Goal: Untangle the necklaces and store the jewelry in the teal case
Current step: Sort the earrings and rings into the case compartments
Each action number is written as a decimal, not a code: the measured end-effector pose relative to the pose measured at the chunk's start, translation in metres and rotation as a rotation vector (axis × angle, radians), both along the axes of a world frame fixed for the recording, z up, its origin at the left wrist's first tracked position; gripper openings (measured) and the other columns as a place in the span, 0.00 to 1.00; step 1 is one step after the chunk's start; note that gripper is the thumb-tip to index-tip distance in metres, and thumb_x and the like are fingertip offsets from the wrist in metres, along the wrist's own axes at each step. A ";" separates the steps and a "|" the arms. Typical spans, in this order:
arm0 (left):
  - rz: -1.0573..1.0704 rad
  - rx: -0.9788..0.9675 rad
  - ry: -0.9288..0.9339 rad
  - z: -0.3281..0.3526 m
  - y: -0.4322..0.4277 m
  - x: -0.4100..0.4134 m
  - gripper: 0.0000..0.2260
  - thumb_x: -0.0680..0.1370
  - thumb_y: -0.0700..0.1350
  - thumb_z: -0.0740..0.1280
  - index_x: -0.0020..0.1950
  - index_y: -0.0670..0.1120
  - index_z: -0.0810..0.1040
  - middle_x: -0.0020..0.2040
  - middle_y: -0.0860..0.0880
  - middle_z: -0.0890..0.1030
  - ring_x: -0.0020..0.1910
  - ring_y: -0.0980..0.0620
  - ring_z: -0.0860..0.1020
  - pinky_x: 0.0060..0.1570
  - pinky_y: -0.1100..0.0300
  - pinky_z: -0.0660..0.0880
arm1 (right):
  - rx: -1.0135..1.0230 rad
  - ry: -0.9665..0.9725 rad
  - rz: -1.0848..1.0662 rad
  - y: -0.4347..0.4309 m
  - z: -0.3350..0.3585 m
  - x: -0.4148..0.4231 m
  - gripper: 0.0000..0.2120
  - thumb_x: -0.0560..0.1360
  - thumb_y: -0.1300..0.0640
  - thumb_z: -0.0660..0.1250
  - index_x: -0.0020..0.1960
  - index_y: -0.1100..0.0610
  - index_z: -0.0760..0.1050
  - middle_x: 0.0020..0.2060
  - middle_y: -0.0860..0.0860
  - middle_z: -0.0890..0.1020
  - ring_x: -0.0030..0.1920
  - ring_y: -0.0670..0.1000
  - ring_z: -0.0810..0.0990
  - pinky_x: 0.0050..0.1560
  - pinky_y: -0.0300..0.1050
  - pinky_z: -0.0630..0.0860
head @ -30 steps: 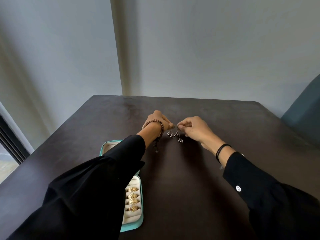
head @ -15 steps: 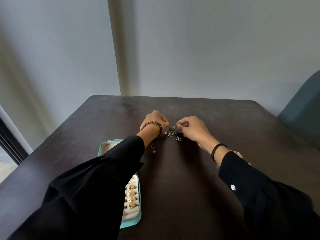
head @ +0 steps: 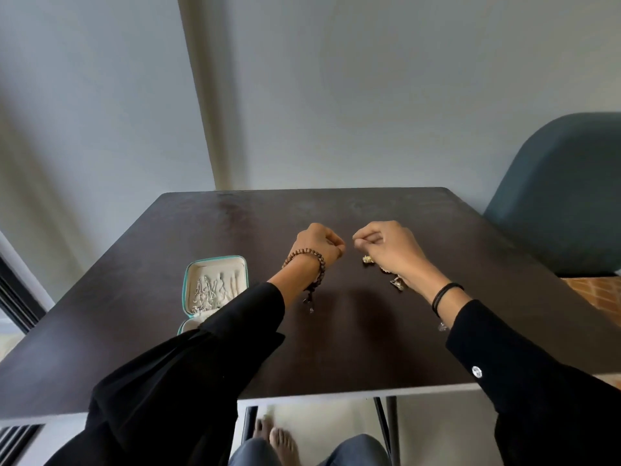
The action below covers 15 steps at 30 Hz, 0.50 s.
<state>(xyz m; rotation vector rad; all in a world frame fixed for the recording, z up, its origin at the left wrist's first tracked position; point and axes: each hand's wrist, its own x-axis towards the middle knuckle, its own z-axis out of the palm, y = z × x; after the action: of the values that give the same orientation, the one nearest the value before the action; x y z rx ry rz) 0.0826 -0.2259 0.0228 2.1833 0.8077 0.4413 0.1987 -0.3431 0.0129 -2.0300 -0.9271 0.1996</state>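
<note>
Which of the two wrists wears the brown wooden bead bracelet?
The left hand's wrist wears the brown wooden bead bracelet, with a small tassel hanging below it. The right hand's wrist has only a thin black band.

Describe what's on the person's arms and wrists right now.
Both arms wear loose black long sleeves; the right sleeve has a small white button. A brown beaded bracelet with a dangling tassel circles the left wrist, thin black bands the right.
</note>
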 end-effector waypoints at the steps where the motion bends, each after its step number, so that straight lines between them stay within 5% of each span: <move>1: -0.019 -0.007 0.000 -0.002 -0.009 0.000 0.05 0.78 0.43 0.70 0.51 0.45 0.84 0.44 0.50 0.82 0.44 0.55 0.78 0.47 0.62 0.74 | 0.005 0.002 -0.025 -0.011 0.000 0.003 0.04 0.78 0.56 0.72 0.50 0.49 0.85 0.43 0.45 0.85 0.46 0.43 0.83 0.44 0.38 0.79; 4: -0.060 -0.037 0.001 -0.012 -0.031 0.002 0.04 0.77 0.43 0.71 0.50 0.46 0.85 0.45 0.49 0.83 0.47 0.54 0.80 0.53 0.60 0.77 | 0.042 0.023 -0.105 -0.041 -0.004 0.011 0.05 0.76 0.58 0.73 0.49 0.50 0.85 0.42 0.46 0.86 0.44 0.45 0.85 0.47 0.43 0.83; 8: -0.075 -0.088 -0.031 -0.031 -0.060 0.006 0.04 0.77 0.42 0.71 0.51 0.46 0.85 0.50 0.48 0.84 0.51 0.53 0.81 0.54 0.63 0.76 | 0.040 -0.017 -0.167 -0.078 -0.017 0.020 0.05 0.76 0.61 0.73 0.50 0.52 0.85 0.43 0.46 0.86 0.44 0.39 0.83 0.41 0.27 0.74; 15: -0.078 -0.062 -0.054 -0.055 -0.093 0.023 0.15 0.72 0.55 0.76 0.54 0.51 0.80 0.48 0.55 0.84 0.52 0.54 0.81 0.56 0.55 0.78 | -0.094 -0.043 -0.172 -0.110 -0.046 0.024 0.12 0.75 0.56 0.75 0.58 0.53 0.84 0.52 0.47 0.84 0.56 0.46 0.82 0.58 0.41 0.75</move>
<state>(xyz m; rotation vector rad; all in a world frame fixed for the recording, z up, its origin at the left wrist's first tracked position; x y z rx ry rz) 0.1054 -0.3188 -0.0326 2.1289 0.6951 0.4286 0.2225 -0.4528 -0.0329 -2.1961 -0.7765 0.1071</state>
